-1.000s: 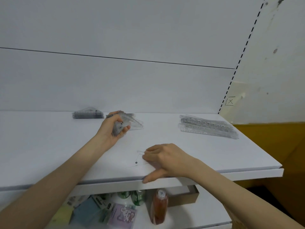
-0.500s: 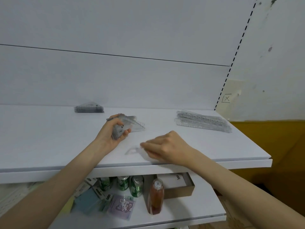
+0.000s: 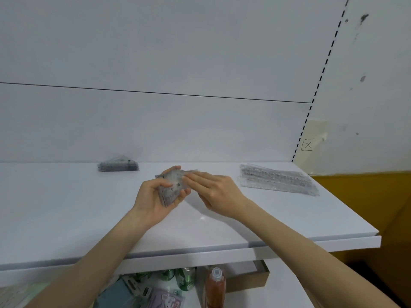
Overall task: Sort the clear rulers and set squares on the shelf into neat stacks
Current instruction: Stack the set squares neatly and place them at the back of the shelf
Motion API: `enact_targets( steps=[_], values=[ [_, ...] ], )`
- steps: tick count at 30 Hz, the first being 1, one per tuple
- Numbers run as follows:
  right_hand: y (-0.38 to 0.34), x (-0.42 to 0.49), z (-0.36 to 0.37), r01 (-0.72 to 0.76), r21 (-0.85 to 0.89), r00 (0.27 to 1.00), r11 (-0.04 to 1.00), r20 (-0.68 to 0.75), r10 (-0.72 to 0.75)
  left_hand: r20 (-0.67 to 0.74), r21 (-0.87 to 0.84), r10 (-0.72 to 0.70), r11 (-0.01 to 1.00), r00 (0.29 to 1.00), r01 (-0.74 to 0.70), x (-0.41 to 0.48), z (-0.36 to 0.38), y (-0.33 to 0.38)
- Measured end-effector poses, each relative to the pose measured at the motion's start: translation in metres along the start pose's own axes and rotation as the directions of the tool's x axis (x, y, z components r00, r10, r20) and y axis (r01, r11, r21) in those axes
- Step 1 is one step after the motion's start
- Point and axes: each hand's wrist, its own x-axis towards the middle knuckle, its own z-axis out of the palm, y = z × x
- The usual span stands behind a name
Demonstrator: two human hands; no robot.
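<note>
Head — set squares (image 3: 173, 186) aslant, up-right

Forearms forward, left hand (image 3: 153, 196) curled round set squares (image 3: 171, 187), right hand (image 3: 219, 192) straight-fingered, touching them

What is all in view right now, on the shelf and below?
shelf: one, white, across the middle
stack: one, clear set squares, back left of shelf
rulers: one loose pile, clear, right of shelf
bundle: one, clear set squares, in left hand
cans: at least two, green, lower shelf
bottle: one, orange, right of cans
box: one, brown, behind bottle
packets: several, blurred, lower shelf left
left hand: one, grips bundle
right hand: one, straight fingers on bundle
</note>
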Motion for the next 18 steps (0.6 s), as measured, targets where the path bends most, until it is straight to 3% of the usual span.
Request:
enact_targets(
  steps=[5, 8, 10, 13, 15, 18],
  values=[
    [0.010, 0.002, 0.012, -0.020, 0.051, 0.991, 0.999, 0.135, 0.013, 0.040, 0.013, -0.021, 1.000, 0.999, 0.021, 0.016, -0.003, 0.010],
    [0.022, 0.006, 0.016, -0.166, 0.187, 0.976, 0.968, 0.170, 0.135, -0.009, 0.109, -0.044, 0.993, 0.999, 0.044, 0.033, -0.004, 0.016],
    [0.032, 0.011, 0.016, -0.314, 0.167, 0.925, 0.935, 0.273, 0.263, -0.029, 0.157, -0.081, 0.984, 0.996, 0.085, 0.043, -0.009, 0.021],
    [0.045, 0.029, 0.016, -0.433, 0.104, 0.771, 0.895, 0.557, 0.308, 0.027, 0.245, -0.170, 0.956, 0.985, 0.158, 0.051, -0.011, 0.026],
    [0.049, 0.040, 0.017, -0.490, 0.088, 0.695, 0.868, 0.641, 0.327, 0.060, 0.280, -0.217, 0.941, 0.974, 0.193, 0.056, -0.012, 0.027],
    [0.053, 0.046, 0.020, -0.547, 0.106, 0.650, 0.830, 0.678, 0.342, 0.053, 0.292, -0.272, 0.924, 0.961, 0.245, 0.063, -0.017, 0.032]
  ],
)
